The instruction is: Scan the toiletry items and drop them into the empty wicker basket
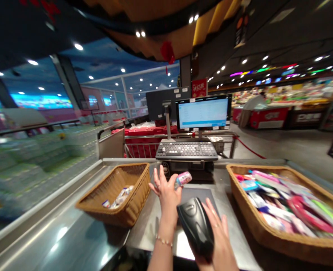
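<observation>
My left hand (166, 192) holds a small bottle (183, 178) with a pink label and a clear bluish end, near the thumb. Its other fingers are spread. The bottle is above the counter, lying nearly sideways and pointing right. In my right hand (221, 237) is a black barcode scanner (196, 227), its head toward the bottle; the grip is mostly hidden. To the left, a wicker basket (140, 199) holds a few small white packaged items (121, 196). A larger wicker basket (256, 229) on the right is filled with colourful packaged goods (289, 203).
A black keyboard (186, 149) stands beyond my hands, with a lit monitor (203, 113) behind it. A second dark screen (159, 107) shows its back. The metal counter (76, 241) has a raised rim. Farther back are metal-railed carts with red contents (146, 141).
</observation>
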Available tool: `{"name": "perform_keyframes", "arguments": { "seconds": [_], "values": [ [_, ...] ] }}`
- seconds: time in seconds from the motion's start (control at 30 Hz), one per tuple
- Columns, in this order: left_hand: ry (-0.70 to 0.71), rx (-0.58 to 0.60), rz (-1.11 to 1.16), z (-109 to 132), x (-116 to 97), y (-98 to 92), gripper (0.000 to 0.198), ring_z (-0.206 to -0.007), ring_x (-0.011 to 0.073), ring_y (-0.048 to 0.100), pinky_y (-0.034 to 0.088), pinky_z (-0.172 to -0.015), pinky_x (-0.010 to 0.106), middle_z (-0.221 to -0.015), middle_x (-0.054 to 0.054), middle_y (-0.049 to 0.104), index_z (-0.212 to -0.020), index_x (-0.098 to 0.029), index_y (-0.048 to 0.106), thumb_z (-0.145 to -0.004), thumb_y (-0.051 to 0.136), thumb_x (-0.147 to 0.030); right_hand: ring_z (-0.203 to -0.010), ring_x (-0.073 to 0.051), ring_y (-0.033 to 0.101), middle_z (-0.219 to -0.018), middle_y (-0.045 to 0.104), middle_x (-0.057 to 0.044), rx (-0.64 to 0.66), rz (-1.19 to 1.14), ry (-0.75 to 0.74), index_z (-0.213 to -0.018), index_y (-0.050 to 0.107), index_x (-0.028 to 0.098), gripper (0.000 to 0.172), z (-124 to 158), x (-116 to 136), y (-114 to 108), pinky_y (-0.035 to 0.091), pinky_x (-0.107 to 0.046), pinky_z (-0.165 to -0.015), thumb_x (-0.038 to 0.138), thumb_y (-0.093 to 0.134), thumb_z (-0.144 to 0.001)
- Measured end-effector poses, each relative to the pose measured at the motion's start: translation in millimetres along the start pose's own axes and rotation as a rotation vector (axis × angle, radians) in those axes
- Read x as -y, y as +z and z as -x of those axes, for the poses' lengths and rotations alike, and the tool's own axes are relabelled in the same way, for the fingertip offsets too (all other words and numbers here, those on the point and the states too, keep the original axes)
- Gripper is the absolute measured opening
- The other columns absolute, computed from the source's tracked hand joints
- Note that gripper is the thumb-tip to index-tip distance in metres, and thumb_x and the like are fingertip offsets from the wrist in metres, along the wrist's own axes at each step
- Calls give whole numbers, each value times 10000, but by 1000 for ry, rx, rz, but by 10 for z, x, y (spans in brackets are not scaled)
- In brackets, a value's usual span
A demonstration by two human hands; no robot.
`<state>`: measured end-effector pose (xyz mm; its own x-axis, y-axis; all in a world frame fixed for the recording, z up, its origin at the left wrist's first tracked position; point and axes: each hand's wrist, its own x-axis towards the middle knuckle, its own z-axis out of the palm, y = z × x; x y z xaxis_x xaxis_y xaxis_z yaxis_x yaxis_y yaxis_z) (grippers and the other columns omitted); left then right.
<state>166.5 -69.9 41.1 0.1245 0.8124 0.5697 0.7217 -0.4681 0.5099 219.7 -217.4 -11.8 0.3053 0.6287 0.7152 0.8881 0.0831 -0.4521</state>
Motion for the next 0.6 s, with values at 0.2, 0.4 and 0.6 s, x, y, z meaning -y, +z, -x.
{"name": "perform_keyframes", "arguments": {
  "seconds": [0.2,0.4,0.6],
  "values": [
    [-19,-20,-23,-8,68,-46,371,-1476,357,163,90,-1114,703,-1569,79,317,-1004,-324,739,-668,746,-168,-1415,-409,320,-1445,471,-210,11,-21,-4,-1440,276,170,683,-14,47,43,231,-746,-1050,185,449,-779],
    [-8,27,-24,-1,124,-150,373,-1477,366,151,95,-1114,705,-1574,96,298,-1054,-313,723,-696,735,-210,-1391,-420,361,-1417,497,-209,13,-21,-29,-1484,209,194,708,-28,82,79,235,-752,-1048,196,458,-822],
    [-3,3,-38,-7,190,-205,384,-1475,372,159,119,-1112,702,-1568,105,307,-1053,-321,718,-695,725,-181,-1365,-447,389,-1396,505,-231,47,-24,-37,-1491,160,214,678,-72,159,86,262,-796,-989,220,417,-863]
  ]
}}
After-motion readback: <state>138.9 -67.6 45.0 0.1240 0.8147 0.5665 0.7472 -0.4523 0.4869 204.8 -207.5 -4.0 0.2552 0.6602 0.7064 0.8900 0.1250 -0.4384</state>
